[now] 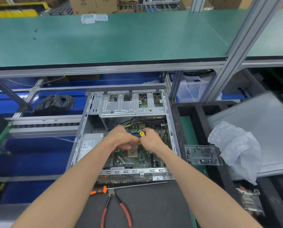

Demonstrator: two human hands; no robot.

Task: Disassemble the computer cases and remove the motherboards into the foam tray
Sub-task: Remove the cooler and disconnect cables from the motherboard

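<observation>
An open grey computer case (94,106) lies on its side in front of me, its green motherboard (137,159) showing inside. Both hands are over the board's middle. My right hand (151,140) grips a yellow-handled screwdriver (142,133) pointing down into the case. My left hand (123,137) has its fingers curled beside the screwdriver's shaft; what they hold is hidden. The black foam tray (196,111) stands to the right of the case.
Red-handled pliers (116,209) and an orange-handled long screwdriver (129,187) lie on the dark mat near me. A clear screw tray (203,155), a crumpled plastic bag (236,148) and a removed grey side panel (260,122) sit on the right. Coiled cable (55,102) lies far left.
</observation>
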